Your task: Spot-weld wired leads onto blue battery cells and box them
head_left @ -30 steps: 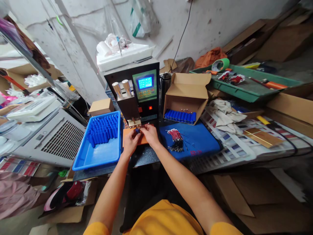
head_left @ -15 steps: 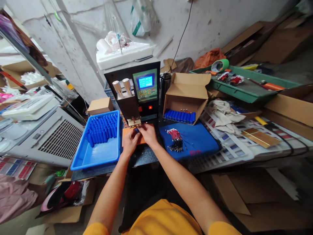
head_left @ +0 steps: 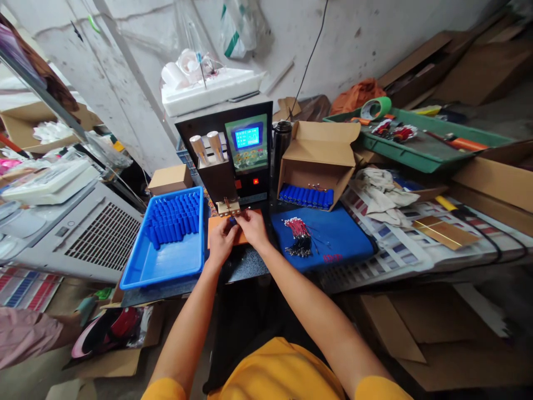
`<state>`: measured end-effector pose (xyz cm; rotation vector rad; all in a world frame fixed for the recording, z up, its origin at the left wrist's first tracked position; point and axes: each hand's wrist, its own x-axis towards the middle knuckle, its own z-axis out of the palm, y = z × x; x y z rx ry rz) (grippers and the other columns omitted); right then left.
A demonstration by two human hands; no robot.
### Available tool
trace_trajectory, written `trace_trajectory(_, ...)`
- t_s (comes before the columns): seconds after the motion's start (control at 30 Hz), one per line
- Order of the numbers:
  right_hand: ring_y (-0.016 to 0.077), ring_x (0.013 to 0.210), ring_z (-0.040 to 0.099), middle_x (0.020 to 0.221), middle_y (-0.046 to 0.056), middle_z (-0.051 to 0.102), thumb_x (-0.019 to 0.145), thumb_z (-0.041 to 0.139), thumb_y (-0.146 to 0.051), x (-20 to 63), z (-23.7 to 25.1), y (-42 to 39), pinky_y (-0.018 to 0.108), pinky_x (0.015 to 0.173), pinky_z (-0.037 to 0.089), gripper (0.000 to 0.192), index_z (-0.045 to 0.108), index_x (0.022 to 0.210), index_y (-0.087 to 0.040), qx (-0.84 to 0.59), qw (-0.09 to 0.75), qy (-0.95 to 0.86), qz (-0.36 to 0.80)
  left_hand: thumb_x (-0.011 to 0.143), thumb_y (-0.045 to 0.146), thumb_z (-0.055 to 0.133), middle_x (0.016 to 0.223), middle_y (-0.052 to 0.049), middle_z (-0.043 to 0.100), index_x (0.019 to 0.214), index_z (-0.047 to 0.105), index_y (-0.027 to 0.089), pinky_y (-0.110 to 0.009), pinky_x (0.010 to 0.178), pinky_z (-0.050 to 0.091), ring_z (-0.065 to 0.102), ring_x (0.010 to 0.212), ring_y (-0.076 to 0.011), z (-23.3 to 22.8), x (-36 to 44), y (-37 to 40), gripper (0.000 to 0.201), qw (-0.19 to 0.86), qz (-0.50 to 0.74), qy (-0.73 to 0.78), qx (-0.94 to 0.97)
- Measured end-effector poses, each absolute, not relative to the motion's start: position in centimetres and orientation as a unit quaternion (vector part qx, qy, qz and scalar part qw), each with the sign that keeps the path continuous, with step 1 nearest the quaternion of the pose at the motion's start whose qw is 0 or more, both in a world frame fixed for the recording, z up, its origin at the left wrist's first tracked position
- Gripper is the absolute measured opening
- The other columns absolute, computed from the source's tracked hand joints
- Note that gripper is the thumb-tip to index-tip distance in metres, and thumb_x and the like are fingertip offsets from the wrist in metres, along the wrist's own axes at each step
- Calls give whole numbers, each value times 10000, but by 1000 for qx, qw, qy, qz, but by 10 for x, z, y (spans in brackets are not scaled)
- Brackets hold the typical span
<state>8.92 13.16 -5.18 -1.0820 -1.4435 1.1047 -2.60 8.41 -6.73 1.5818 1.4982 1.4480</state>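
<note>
Both hands meet under the electrodes of a spot welder (head_left: 250,183) with a lit blue screen. My left hand (head_left: 222,240) is closed on a blue battery cell (head_left: 232,221), of which only a sliver shows between the fingers. From the other side, my right hand (head_left: 252,229) pinches close to the cell's end, just beneath the welding head (head_left: 228,209); what its fingertips hold is too small and covered to tell. An orange block (head_left: 244,238) lies under the hands. To their right, a bundle of red and black wire leads (head_left: 298,236) rests on a blue cloth pad (head_left: 333,222).
On the left stands a blue tray (head_left: 137,272) with rows of blue cells (head_left: 172,219). An open cardboard box (head_left: 320,150) holding more blue cells (head_left: 306,196) is right of the welder, beside a dark flask (head_left: 282,139). A green tray (head_left: 433,161) of tools lies farther right.
The hands stay at the welding head with almost no movement. The display on the welder's screen looks different, and the view has shifted very slightly.
</note>
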Motion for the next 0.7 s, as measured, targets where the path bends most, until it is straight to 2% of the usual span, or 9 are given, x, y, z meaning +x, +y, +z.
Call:
trace_trajectory(0.2,183,694,632,725,29,684,825,626,-333,90,-46,129,255,627,442,187,628,722,-177,-445,495,-584,465,871,297,589,986,-61,734,1075,674,165,-285,815,516,683,883,-183,-71,-27,86,257,266,536,549,584)
trace_trajectory(0.43,182,701,636,747,34,695,831,623,-325,91,-42,127,258,637,443,175,640,747,-173,-450,492,-580,469,876,303,592,905,-49,731,1035,683,167,-278,785,524,675,823,-175,-72,-28,85,228,252,531,558,586)
trace_trajectory(0.7,191,715,643,743,33,698,831,622,-333,90,-44,128,264,645,458,178,636,741,-180,-445,495,-584,465,873,335,615,918,-61,738,1084,690,177,-311,820,542,687,880,-202,-76,-30,87,274,243,533,562,584)
